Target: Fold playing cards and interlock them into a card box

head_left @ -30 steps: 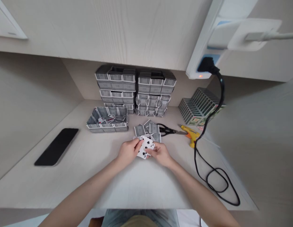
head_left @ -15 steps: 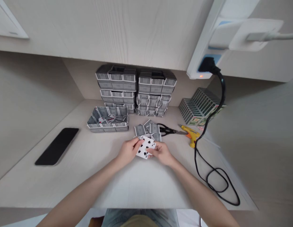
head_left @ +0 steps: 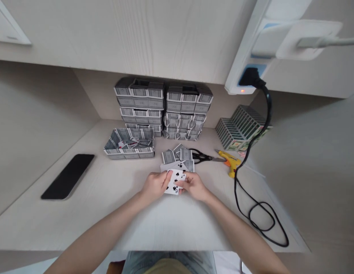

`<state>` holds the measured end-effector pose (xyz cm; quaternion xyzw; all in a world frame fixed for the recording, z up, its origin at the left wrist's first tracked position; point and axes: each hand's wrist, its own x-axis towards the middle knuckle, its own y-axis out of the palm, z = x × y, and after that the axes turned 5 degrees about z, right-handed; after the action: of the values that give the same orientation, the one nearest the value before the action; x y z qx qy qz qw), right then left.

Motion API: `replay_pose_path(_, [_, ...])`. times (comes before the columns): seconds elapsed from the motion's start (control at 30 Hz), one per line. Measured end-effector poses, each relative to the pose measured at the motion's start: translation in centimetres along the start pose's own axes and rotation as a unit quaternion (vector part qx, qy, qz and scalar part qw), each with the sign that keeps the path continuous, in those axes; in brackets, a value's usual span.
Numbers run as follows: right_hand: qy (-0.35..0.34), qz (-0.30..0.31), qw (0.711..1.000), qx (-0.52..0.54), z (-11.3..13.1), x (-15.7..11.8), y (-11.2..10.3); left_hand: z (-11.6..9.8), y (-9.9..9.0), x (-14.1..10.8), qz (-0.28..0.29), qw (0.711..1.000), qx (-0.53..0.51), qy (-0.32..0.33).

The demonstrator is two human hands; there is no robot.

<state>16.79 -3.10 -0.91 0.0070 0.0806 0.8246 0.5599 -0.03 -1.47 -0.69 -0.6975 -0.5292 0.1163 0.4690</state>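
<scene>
Two playing cards (head_left: 174, 179), a six of spades over a card marked 5, are gripped between my hands above the desk. My left hand (head_left: 155, 184) pinches the six along its left side, thumb on the face. My right hand (head_left: 194, 185) pinches the right side, its thumb pressed on the lower right of the face. Just beyond my fingers lies a loose pile of playing cards (head_left: 169, 156), some face down with grey patterned backs, one face up near my hands. Black-handled scissors (head_left: 204, 156) lie beside the pile.
A box made of folded cards (head_left: 129, 155) holds loose cards. Stacked card boxes (head_left: 141, 101) stand behind it. At right are a yellow glue gun (head_left: 230, 161), a black cable (head_left: 252, 142) and green-edged card stacks (head_left: 241, 127). A phone (head_left: 69, 177) lies left; a power strip (head_left: 245, 64) hangs above.
My hands have tilted the two cards and drawn them slightly closer to me. My left fingers now cover more of the six's left side, and more of the face-up card in the pile shows.
</scene>
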Motion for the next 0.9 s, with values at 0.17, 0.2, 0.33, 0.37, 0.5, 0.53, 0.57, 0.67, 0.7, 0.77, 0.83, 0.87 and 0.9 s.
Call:
replay_pose_path(0.17, [0.012,0.019,0.999,0.044,0.2,0.0,0.0,-0.7,-0.1,0.0,0.024,0.978,-0.172,-0.116])
replay_pose_path(0.2, [0.014,0.023,0.998,0.052,0.3,0.0,0.1,-0.8,-0.1,0.2,0.032,0.962,-0.227,-0.149])
replay_pose_path(0.33, [0.014,0.032,0.997,0.065,0.7,-0.1,0.0,-0.4,-0.7,1.0,0.09,0.887,-0.412,-0.188])
replay_pose_path(0.37, [0.013,0.029,0.997,0.064,0.8,-0.1,-0.1,-0.2,-0.8,1.2,0.107,0.868,-0.447,-0.189])
replay_pose_path(0.5, [-0.001,0.004,0.999,0.051,0.7,0.0,-0.5,0.5,-1.7,1.9,0.194,0.799,-0.527,-0.214])
replay_pose_path(0.53, [-0.003,-0.001,0.999,0.048,0.7,0.0,-0.6,0.6,-2.0,2.0,0.202,0.792,-0.534,-0.216])
replay_pose_path(0.57, [-0.004,-0.005,0.999,0.045,0.7,0.0,-0.7,0.6,-2.3,2.1,0.206,0.79,-0.534,-0.219])
replay_pose_path(0.67, [-0.003,-0.011,0.999,0.037,0.7,0.1,-0.9,0.6,-3.1,2.3,0.242,0.795,-0.516,-0.208])
replay_pose_path(0.7, [-0.003,-0.011,0.999,0.035,0.7,0.2,-0.9,0.6,-3.3,2.3,0.257,0.799,-0.505,-0.2])
replay_pose_path(0.77, [-0.005,-0.009,0.999,0.032,0.6,0.2,-1.0,0.8,-3.3,2.3,0.271,0.811,-0.483,-0.19])
replay_pose_path(0.83, [-0.004,-0.006,1.0,0.028,0.4,0.3,-1.0,1.1,-3.2,2.3,0.273,0.82,-0.468,-0.186])
replay_pose_path(0.87, [-0.002,-0.005,1.0,0.026,0.3,0.3,-1.1,1.2,-3.1,2.3,0.272,0.822,-0.464,-0.186])
replay_pose_path(0.9, [0.0,-0.004,1.0,0.024,0.3,0.3,-1.1,1.3,-2.9,2.2,0.271,0.824,-0.463,-0.184])
